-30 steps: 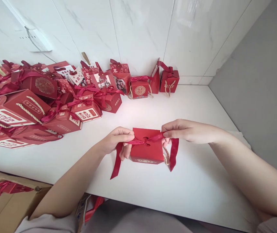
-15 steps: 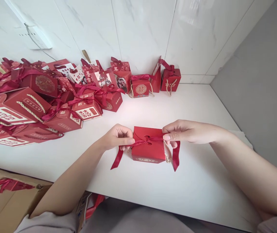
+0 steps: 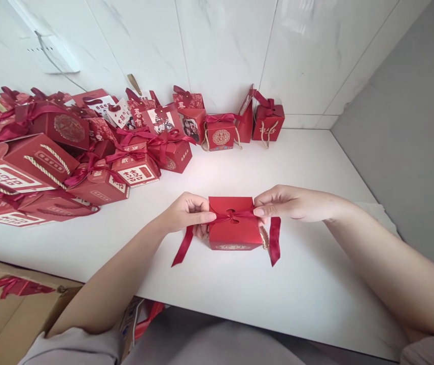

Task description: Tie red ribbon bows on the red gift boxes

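Note:
A red gift box [image 3: 235, 236] with gold print on its front stands on the white counter before me. Over its top runs a dark red ribbon [image 3: 274, 239], crossed or knotted at the middle by a small cut-out. My left hand [image 3: 189, 214] pinches the ribbon at the box's left edge, thumb on top. At the right edge my right hand [image 3: 283, 204] grips the other side of the ribbon between thumb and fingers. Both loose ends hang down beside the box. A gold twisted cord [image 3: 264, 237] shows at its right side; part of the left side is hidden by my fingers.
Piled at the left are several red gift boxes [image 3: 137, 167] with ribbons and cords. A few more boxes [image 3: 220, 137] line the tiled wall. A cardboard box [image 3: 0, 319] stands below the counter [image 3: 300, 294] at lower left. A socket strip [image 3: 55, 56] is on the wall.
Both hands have slid slightly inward along the ribbon, closer to its middle. The box has turned a little and shifted slightly. My grip stays on both sides.

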Tool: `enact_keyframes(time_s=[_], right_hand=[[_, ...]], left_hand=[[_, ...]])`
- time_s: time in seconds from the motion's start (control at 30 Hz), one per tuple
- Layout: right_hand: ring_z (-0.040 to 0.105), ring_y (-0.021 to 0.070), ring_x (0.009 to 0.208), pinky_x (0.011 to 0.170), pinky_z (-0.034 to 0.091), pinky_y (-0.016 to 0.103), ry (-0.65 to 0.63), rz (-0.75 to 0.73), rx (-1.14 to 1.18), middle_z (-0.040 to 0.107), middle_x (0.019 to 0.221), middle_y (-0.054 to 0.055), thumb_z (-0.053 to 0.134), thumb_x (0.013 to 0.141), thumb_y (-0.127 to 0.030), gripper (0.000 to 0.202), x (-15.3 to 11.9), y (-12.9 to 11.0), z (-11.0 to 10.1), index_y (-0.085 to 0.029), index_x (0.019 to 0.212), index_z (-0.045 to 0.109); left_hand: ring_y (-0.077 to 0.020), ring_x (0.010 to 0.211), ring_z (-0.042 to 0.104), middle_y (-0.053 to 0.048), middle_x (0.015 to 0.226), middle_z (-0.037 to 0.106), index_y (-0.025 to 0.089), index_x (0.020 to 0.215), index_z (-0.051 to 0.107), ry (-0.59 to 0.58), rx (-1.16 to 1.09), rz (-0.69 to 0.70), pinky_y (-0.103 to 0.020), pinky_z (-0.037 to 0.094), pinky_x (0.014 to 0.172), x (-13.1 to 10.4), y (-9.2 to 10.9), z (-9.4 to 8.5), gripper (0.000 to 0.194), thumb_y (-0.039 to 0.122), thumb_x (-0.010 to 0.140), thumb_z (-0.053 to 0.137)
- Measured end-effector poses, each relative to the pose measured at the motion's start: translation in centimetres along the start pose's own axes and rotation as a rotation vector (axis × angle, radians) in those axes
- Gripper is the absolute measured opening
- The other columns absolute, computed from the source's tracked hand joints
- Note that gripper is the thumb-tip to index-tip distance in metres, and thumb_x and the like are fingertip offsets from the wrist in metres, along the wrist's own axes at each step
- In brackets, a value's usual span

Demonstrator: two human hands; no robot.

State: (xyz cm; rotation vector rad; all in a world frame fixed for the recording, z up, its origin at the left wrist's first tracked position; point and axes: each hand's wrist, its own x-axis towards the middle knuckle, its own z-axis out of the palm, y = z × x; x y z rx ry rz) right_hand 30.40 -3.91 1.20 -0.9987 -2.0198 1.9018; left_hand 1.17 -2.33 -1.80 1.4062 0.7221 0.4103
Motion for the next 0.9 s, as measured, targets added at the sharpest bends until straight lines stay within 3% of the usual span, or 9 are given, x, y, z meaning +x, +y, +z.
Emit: enact_keyframes(time_s=[0.23, 0.5, 0.7, 0.9], right_hand=[[0.059, 0.0187, 0.078, 0.076, 0.042, 0.032, 0.012, 0.004, -0.012, 0.066, 0.081, 0.004, 0.064, 0.085, -0.056, 0.038, 0.0, 0.0, 0.1, -0.018, 0.081, 0.066], [0.054, 0.0164, 0.073, 0.072, 0.039, 0.03, 0.042, -0.017, -0.082, 0.063, 0.078, 0.002, 0.061, 0.087, -0.054, 0.038, 0.0, -0.3, -0.2, -0.018, 0.077, 0.063], [0.052, 0.0151, 0.075, 0.076, 0.038, 0.031, -0.014, -0.048, -0.008, 0.06, 0.079, 0.001, 0.06, 0.09, -0.048, 0.034, 0.8, 1.3, -1.6, -0.016, 0.078, 0.064], [0.054, 0.0153, 0.084, 0.088, 0.036, 0.031, -0.038, -0.079, 0.063, 0.061, 0.084, 0.001, 0.053, 0.096, -0.042, 0.032, 0.6, 1.3, -1.1, -0.017, 0.08, 0.064]], left_hand=[[-0.0123, 0.04, 0.063, -0.004, 0.054, 0.069, 0.015, 0.062, 0.047, -0.005, -0.026, -0.022, -0.017, 0.049, 0.037, 0.2, -0.4, 0.1, 0.042, 0.042, 0.083, 0.071], [-0.0132, 0.041, 0.064, -0.005, 0.056, 0.07, 0.014, 0.063, 0.048, -0.017, -0.008, -0.004, -0.019, 0.05, 0.038, 0.3, -0.2, -0.1, 0.042, 0.043, 0.084, 0.07], [-0.0146, 0.049, 0.068, -0.007, 0.064, 0.073, 0.014, 0.067, 0.052, -0.01, 0.027, -0.017, -0.019, 0.051, 0.042, 0.5, -0.1, -0.4, 0.039, 0.043, 0.086, 0.067], [-0.013, 0.05, 0.068, -0.008, 0.066, 0.073, 0.01, 0.066, 0.062, -0.201, 0.096, -0.174, -0.019, 0.052, 0.047, -1.2, 0.9, -2.2, 0.036, 0.037, 0.088, 0.067]])
